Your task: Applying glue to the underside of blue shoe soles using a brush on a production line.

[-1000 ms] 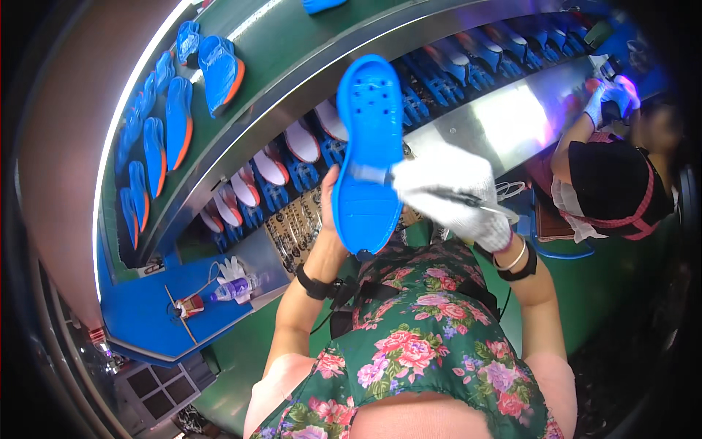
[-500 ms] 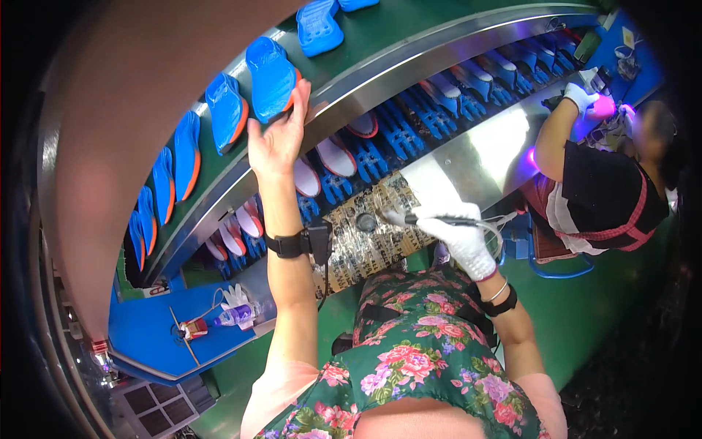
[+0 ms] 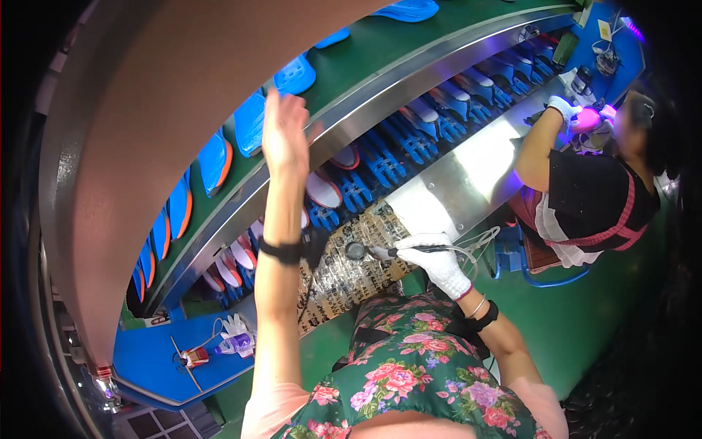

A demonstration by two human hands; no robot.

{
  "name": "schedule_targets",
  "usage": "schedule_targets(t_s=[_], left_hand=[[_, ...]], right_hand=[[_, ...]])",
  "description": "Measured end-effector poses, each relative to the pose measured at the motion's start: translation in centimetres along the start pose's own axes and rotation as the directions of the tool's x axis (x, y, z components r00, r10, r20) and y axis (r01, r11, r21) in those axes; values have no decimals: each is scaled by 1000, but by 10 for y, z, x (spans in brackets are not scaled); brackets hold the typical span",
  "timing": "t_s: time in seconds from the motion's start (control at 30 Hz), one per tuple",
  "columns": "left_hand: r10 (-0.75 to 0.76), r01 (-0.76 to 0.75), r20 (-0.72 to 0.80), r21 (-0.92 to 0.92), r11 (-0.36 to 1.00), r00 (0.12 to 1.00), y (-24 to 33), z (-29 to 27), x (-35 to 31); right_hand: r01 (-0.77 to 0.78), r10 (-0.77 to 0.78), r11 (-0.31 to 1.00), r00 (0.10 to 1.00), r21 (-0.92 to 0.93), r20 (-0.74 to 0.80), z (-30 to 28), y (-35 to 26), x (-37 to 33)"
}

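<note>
Past the floral apron (image 3: 417,366), the gloved right hand (image 3: 437,265) is closed round the handle of a brush (image 3: 393,253), its tip just beside a round dark pot (image 3: 356,251) on the tabletop (image 3: 336,289), which is covered in printed brown wrapping. The two hands are well apart. To the left, a blue side table (image 3: 146,358) carries a purple-labelled bottle (image 3: 235,344) and a white glove (image 3: 235,324). The left forearm crosses in front of the lower rack, hiding some of its pale-lined shoe uppers (image 3: 323,189). Beyond, the bare left hand (image 3: 286,139), empty with fingers extended, covers part of a blue sole (image 3: 249,123) on the green upper shelf (image 3: 351,80); whether they touch cannot be told. More orange-edged soles (image 3: 215,162) line that shelf, and a broad brown panel (image 3: 168,73) blocks its far side. A co-worker (image 3: 599,197) sits at the right.
</note>
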State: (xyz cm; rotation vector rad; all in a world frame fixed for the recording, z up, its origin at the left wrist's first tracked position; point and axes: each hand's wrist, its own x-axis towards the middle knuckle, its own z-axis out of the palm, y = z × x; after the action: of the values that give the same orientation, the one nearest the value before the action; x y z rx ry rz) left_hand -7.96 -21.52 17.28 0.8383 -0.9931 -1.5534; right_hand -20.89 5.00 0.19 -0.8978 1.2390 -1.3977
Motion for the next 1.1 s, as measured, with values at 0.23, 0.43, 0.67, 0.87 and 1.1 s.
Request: schedule_targets(t_s=[0.23,0.43,0.67,0.87,1.1], left_hand=[[317,-204,75,896,395,945,-25,-19,110],[356,-277,25,679,680,934,-32,-51,83],[691,-512,159,788,341,705,-43,-73,-76],[168,-169,23,123,978,986,-93,-77,-104],[-332,435,355,-266,860,874,-131,-74,-140]], right_hand=[[23,-24,999,999,34,32,16,0,-7],[-7,8,993,1000,117,-5,9,-1,-10],[20,24,930,993,367,-117,-16,-15,-19],[45,84,783,981,620,-177,-16,-69,-26],[107,-56,917,988,383,-143,19,-123,-4]])
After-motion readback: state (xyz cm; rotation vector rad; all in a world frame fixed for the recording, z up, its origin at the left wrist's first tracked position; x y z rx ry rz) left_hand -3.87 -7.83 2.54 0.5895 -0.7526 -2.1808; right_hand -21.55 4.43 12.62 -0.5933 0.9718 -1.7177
